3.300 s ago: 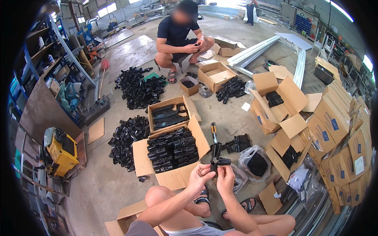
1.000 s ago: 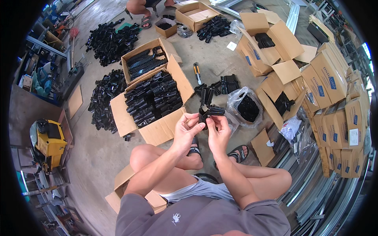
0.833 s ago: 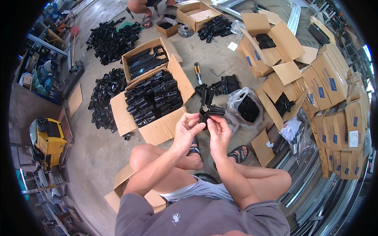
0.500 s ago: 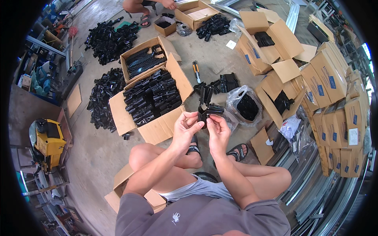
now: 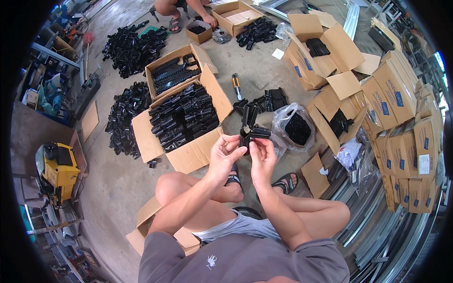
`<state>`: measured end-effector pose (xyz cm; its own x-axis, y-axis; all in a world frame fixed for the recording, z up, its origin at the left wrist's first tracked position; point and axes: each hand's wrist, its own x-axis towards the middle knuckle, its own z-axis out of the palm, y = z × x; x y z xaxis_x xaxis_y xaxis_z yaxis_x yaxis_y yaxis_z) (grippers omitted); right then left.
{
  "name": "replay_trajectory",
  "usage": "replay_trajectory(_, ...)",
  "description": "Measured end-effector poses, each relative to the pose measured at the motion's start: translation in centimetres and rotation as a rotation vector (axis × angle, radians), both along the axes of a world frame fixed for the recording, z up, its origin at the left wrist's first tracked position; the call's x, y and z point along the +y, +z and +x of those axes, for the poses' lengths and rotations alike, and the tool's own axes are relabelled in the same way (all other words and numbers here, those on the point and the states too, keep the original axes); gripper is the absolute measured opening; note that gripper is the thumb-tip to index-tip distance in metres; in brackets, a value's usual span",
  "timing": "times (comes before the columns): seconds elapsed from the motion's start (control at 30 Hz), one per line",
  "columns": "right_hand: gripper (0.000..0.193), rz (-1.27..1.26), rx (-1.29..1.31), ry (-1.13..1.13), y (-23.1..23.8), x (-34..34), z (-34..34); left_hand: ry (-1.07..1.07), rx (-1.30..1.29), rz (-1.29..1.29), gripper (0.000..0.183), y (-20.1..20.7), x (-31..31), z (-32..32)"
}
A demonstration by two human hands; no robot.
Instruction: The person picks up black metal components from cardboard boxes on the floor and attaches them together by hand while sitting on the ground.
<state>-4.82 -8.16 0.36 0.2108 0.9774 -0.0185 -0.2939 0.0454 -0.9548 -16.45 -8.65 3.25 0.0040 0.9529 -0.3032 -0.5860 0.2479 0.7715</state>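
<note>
Between my fingertips, above my feet, is a black pipe-joint bracket [image 5: 250, 118] with several channel-shaped arms pointing up and to the right. My left hand [image 5: 223, 153] pinches its lower left side with thumb and forefinger. On the lower right, my right hand [image 5: 263, 154] pinches it, its other fingers curled in. The thumbs nearly meet, and the fingers hide the bracket's lower end. Just beyond it lie a row of black brackets [image 5: 276, 100] and an orange-and-black screwdriver [image 5: 236, 86]. A clear plastic bag [image 5: 307, 118] holding small black parts sits right of my hands.
Left of my hands, an open carton [image 5: 192, 154] holds stacked black brackets, with another carton [image 5: 204, 59] behind it. Loose black brackets [image 5: 127, 111] are heaped farther left. Open cartons [image 5: 306, 70] and metal bars [image 5: 373, 236] line the right. A co-worker's hand [image 5: 209, 20] reaches beside a small box.
My hands keep their pinch on the bracket, which has shifted very slightly. The co-worker's hand has come down from the far carton's edge toward the small box and plastic bag.
</note>
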Motion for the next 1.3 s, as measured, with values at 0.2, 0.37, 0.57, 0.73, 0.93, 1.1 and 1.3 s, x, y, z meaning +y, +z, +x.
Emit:
replay_trajectory(0.2,0.026,-0.045,-0.014,0.077,-1.8,0.4,1.0,-0.011,0.038,0.004,0.03,0.0,0.0,0.1)
replay_trajectory(0.37,0.051,-0.007,0.302,0.088,-0.3,1.4,2.9,-0.019,0.125,0.087,0.031,-0.7,0.4,0.0)
replay_trajectory(0.57,0.056,0.001,0.042,0.155,0.8,2.7,3.7,-0.038,0.16,0.058,0.03,-0.1,0.7,-0.5)
replay_trajectory(0.73,0.049,-0.026,0.005,0.231,0.4,2.2,2.6,-0.034,0.166,0.1,0.029,-0.9,0.5,0.2)
replay_trajectory(0.93,0.035,-0.086,0.084,0.149,0.1,3.3,3.7,-0.114,0.111,0.067,0.032,-1.2,0.7,0.5)
replay_trajectory(1.1,0.031,-0.129,-0.297,0.016,1.4,3.4,3.4,-0.154,0.124,0.086,0.054,-0.4,0.9,0.9)
replay_trajectory(1.3,0.023,-0.018,-0.278,-0.133,0.3,2.9,2.1,-0.356,0.266,0.109,0.067,-2.0,0.7,-0.6)
